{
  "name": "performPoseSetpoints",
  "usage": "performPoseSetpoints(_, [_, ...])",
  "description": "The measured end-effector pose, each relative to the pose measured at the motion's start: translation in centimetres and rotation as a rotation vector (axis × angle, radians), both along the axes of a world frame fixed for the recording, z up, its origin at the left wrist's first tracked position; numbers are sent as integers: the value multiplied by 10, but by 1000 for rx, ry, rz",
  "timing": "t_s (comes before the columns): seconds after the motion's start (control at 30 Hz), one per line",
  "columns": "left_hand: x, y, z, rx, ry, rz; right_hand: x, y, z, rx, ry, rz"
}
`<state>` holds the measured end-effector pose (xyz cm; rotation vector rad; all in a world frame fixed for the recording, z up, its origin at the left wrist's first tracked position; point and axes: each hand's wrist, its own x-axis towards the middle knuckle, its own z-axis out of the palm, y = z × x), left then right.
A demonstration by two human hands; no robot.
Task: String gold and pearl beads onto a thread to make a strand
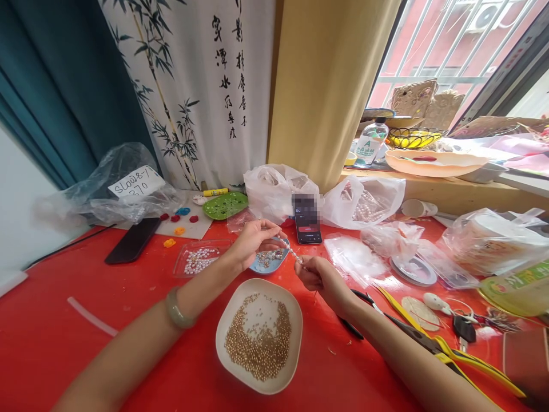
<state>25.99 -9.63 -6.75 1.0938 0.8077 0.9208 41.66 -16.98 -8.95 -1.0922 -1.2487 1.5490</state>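
A short strand of beads [293, 252] stretches between my two hands above the red table. My left hand [256, 241] pinches its upper left end between thumb and forefinger. My right hand [319, 277] is closed on the lower right end, its fingers curled in. Just under the left hand lies a small blue dish [281, 264] with mixed small beads. Nearer to me stands a white bowl [223, 337] of gold beads [266, 355], its far middle partly bare. A clear tray of white pearl beads [199, 260] sits left of the blue dish, partly behind my left forearm.
A phone [307, 223] stands upright behind my hands against white plastic bags [274, 191]. Yellow-handled pliers [433, 343] lie beside my right forearm. A black phone [132, 240] and green leaf-shaped tray [225, 206] are at left. Plastic packets [349, 257] lie at right.
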Motion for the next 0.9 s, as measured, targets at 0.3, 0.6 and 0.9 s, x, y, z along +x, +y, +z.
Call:
performPoseSetpoints(0.3, [2, -4, 1, 8, 16, -47, -1, -2, 3, 56, -36, -2])
performPoseSetpoints(0.6, [1, -8, 3, 32, 31, -71, -2, -2, 4, 55, -36, -56])
performPoseSetpoints(0.9, [4, -8, 1, 3, 24, -91, -2, -3, 5, 32, -14, -9])
